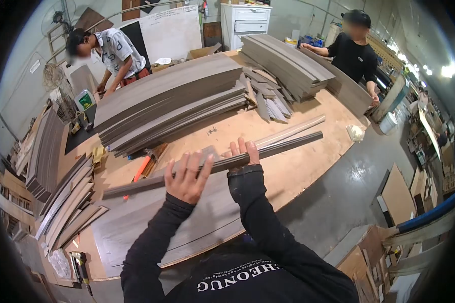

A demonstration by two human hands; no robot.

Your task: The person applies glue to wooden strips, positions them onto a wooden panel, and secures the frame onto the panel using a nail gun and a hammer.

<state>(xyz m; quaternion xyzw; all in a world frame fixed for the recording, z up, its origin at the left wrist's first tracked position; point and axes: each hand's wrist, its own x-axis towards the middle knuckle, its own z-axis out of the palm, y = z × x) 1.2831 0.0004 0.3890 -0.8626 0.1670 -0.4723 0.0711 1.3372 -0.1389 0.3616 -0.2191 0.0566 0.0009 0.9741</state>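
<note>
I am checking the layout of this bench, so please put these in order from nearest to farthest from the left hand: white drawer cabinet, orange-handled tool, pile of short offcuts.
From the left hand:
1. Orange-handled tool: on the table, just to its left.
2. Pile of short offcuts: ahead and right, across the table.
3. White drawer cabinet: beyond the table's far side.

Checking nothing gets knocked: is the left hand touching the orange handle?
Apart. The head view shows a visible gap between the orange handle and the left hand.
</note>
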